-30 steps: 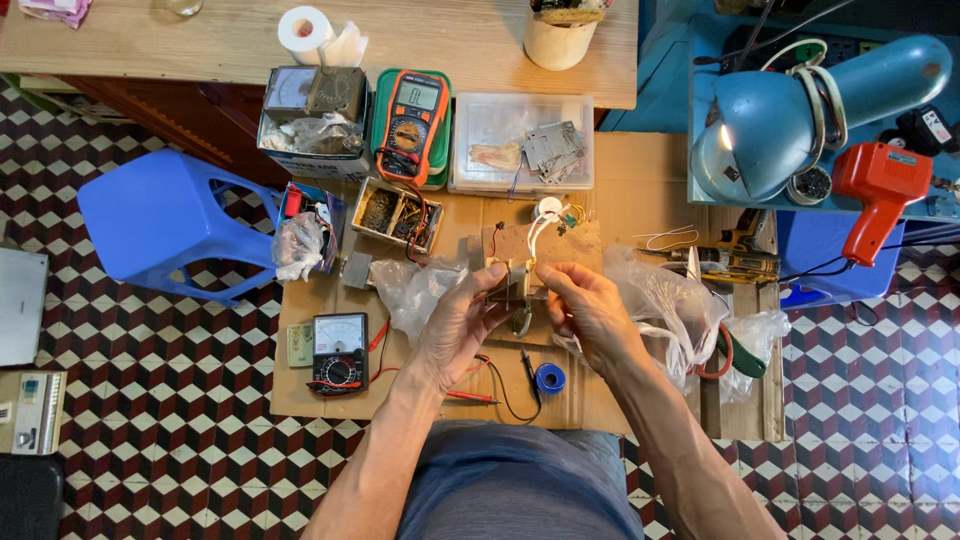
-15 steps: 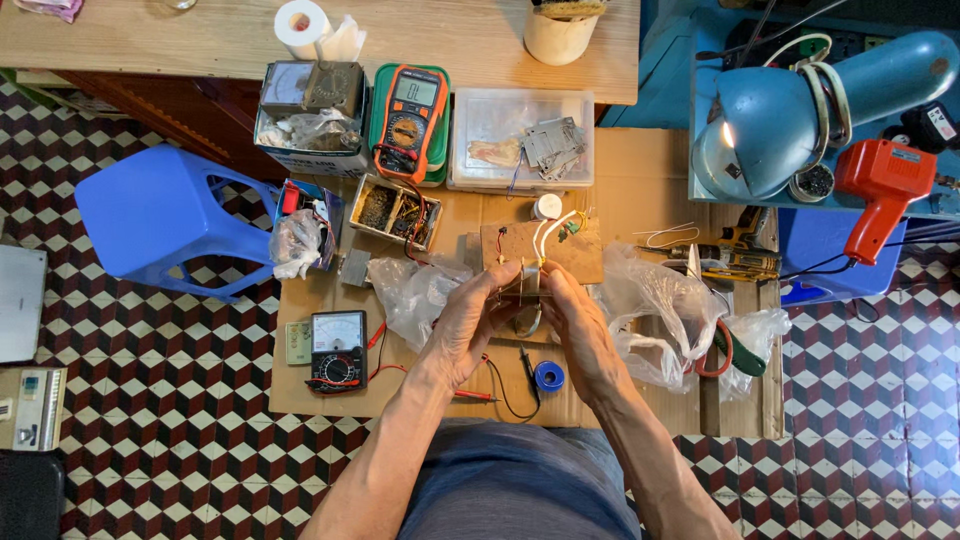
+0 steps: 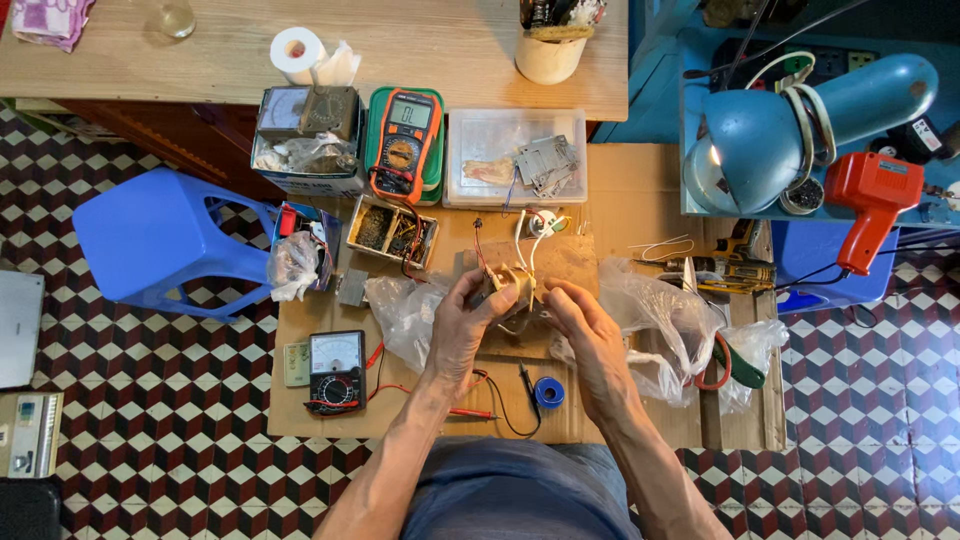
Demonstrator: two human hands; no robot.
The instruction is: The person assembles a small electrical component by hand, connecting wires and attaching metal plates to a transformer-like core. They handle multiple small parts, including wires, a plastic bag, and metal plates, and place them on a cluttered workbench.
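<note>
My left hand (image 3: 468, 330) grips a small yellowish transformer-like part (image 3: 512, 284) with white and red wires running up from it, held over a wooden block (image 3: 565, 262) on a cardboard-covered low bench (image 3: 620, 190). My right hand (image 3: 592, 335) rests just right of the part, fingertips touching it or very close. Thin wires lead from the part toward a small white round piece (image 3: 543, 221) further back.
An orange digital multimeter (image 3: 402, 143), a black analog meter (image 3: 335, 371), a clear plastic box (image 3: 515, 158), crumpled plastic bags (image 3: 665, 320), a blue solder spool (image 3: 548, 392) and probe leads lie about. A blue stool (image 3: 165, 240) stands left; a blue lamp (image 3: 770, 135) and red heat gun (image 3: 870, 195) right.
Both hands shifted slightly and lifted the part a little higher toward the wooden block; the right hand's fingers drew away from gripping it.
</note>
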